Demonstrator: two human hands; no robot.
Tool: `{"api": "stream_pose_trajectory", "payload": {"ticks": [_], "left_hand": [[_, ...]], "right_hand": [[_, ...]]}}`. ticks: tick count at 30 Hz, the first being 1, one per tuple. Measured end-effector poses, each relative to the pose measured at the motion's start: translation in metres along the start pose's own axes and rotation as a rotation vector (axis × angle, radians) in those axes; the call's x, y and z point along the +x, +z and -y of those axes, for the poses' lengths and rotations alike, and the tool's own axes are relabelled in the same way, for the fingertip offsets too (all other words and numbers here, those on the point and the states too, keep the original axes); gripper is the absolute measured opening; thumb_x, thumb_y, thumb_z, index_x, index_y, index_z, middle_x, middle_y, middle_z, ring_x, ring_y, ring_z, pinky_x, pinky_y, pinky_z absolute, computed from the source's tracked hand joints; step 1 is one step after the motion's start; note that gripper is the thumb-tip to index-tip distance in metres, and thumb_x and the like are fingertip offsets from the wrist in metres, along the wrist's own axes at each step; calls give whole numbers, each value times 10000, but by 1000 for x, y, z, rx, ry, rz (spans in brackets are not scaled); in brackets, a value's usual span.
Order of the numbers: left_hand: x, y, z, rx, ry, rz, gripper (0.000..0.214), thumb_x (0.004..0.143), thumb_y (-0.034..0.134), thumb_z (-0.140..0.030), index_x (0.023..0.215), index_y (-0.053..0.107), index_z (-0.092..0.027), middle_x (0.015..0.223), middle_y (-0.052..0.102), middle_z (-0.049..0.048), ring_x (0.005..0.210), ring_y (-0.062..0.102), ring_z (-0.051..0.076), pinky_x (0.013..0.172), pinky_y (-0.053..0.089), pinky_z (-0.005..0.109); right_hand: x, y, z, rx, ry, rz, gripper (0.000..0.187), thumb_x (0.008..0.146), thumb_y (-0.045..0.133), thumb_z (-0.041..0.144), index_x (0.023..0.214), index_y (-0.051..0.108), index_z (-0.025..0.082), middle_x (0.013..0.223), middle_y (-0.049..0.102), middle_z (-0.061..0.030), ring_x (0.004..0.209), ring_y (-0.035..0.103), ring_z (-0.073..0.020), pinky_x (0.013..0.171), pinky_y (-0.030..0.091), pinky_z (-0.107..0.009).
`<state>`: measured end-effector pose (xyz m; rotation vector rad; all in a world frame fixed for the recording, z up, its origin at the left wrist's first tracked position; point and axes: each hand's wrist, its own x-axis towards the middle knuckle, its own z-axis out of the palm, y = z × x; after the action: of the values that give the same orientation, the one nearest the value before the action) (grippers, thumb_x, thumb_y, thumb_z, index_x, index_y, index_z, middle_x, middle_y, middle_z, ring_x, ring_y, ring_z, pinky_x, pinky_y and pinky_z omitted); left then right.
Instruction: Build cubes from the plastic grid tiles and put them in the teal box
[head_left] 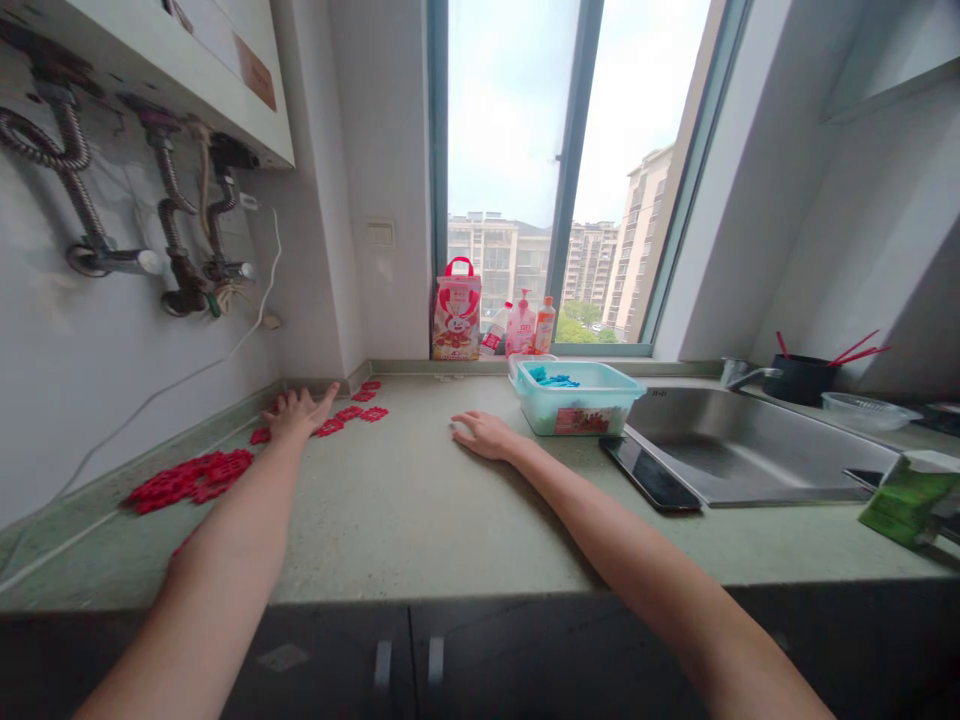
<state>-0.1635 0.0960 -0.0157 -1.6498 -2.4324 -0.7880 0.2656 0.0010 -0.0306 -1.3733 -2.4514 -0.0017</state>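
My left hand point(296, 412) reaches to the back left of the counter, fingers spread, on or just over some small red openwork pieces partly hidden beneath it. Beside it lie several loose red pieces point(351, 413), flat and plastic-looking. A larger heap of red pieces point(191, 478) sits nearer, left of my left forearm. My right hand point(484, 435) is low over the middle of the counter point(405, 500), fingers extended and nothing visible in them. To its right stands a light-blue plastic tub point(544, 412) with blue pieces point(553, 378) inside.
A black phone point(651, 475) lies between the tub and the steel sink point(697, 450). Bottles point(523, 328) and a pink bag point(457, 318) stand by the window. A green carton point(904, 500) is at right. Pipes point(180, 250) and a white cable point(187, 378) run along the left wall.
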Motion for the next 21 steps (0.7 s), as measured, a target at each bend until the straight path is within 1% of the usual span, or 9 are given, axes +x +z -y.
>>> {"api": "stream_pose_trajectory", "payload": {"ticks": [2, 6, 10, 15, 21], "left_hand": [[6, 3, 1, 0, -21, 22, 1147, 879, 151, -888, 1611, 456, -60, 1690, 370, 272, 1579, 263, 497, 1218, 172, 801], [16, 7, 3, 23, -27, 75, 1130, 884, 148, -886, 1538, 561, -62, 1620, 469, 293, 1553, 318, 513, 1207, 172, 811], [18, 6, 3, 69, -38, 134, 1155, 886, 105, -893, 1472, 631, -48, 1573, 525, 299, 1522, 373, 514, 1226, 163, 781], [15, 5, 3, 82, -24, 95, 1137, 888, 100, -897, 1434, 672, -79, 1525, 571, 303, 1458, 458, 524, 1211, 195, 780], [12, 4, 4, 59, -31, 53, 1115, 885, 92, -894, 1504, 623, -132, 1543, 548, 297, 1469, 441, 512, 1217, 187, 775]], "right_hand": [[0, 0, 0, -2, -4, -1, 540, 1074, 480, 495, 1526, 584, 219, 1521, 624, -131, 1406, 589, -264, 1178, 437, -379], [2, 0, -1, 1, -12, -2, 542, 1074, 482, 505, 1523, 588, 220, 1504, 635, -134, 1390, 600, -266, 1161, 452, -380], [2, 0, -1, -2, -26, -8, 525, 1077, 489, 488, 1509, 602, 213, 1480, 650, -143, 1370, 614, -271, 1156, 453, -380], [1, -2, 0, -9, -30, -6, 507, 1080, 488, 483, 1496, 611, 222, 1471, 657, -134, 1355, 623, -265, 1152, 453, -377], [1, -2, 1, -10, -31, 6, 517, 1080, 488, 464, 1506, 603, 196, 1476, 647, -161, 1356, 623, -284, 1150, 458, -396]]}}
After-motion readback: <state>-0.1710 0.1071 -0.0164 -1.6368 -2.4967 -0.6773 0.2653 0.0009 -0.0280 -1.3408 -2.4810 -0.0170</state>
